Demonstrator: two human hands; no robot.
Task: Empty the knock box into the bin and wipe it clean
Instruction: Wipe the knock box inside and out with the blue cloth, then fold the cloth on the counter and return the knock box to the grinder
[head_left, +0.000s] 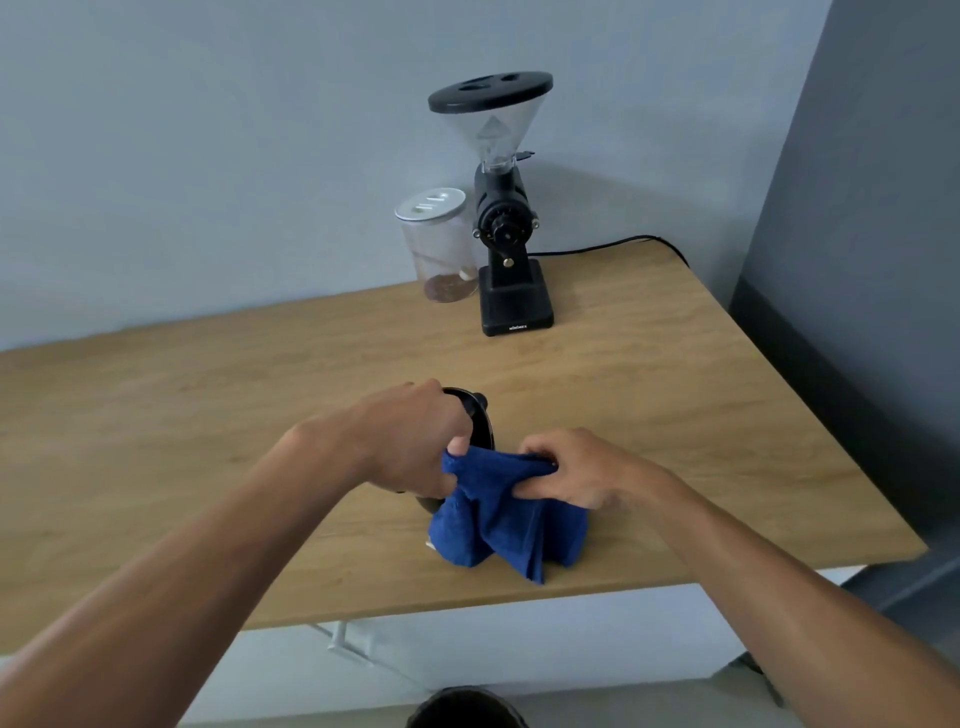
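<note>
The black knock box (475, 421) stands on the wooden table (208, 405), mostly hidden behind my hands and the cloth. A blue cloth (498, 519) hangs in folds in front of it, its lower end resting on the table. My left hand (415, 441) pinches the cloth's upper left corner while lying against the box's rim. My right hand (576, 475) grips the cloth's upper right edge. The dark round bin (465, 709) shows at the bottom edge, below the table front.
A black coffee grinder (506, 234) with a clear hopper stands at the back of the table. Beside it is a clear jar (441, 244) with a white lid. A black cable (613, 244) runs off to the right. The table's front edge lies just below the cloth.
</note>
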